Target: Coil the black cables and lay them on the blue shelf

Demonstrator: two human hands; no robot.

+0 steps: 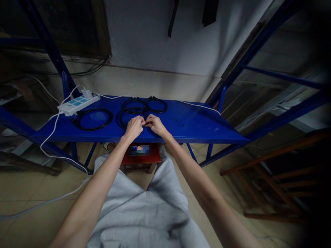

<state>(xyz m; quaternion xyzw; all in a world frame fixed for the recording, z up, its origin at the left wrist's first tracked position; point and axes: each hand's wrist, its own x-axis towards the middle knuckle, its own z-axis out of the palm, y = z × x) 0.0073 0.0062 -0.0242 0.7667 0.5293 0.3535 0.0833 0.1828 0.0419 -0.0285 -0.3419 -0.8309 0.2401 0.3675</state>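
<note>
left hand and right hand nearly meet at the front of the blue shelf — fingertips of both pinching a thin stretch of black cable between them. the cable seems to run into the black coil just at their 10 o'clock, lying on the shelf; its near part is hidden behind the left hand.

back coil at 11 o'clock, right coil at 1, both close by. left coil sits apart at 9 o'clock. dark marks on the shelf at 3.

farther out, between 9 and 10: white power strip near the shelf's left end, a white plug in it, white cord hanging over the edge to the floor.

6 o'clock, below the shelf edge — red stool with a lit phone, screen partly pixelated. wooden chair well off at 4. pale wall at 12.
</note>
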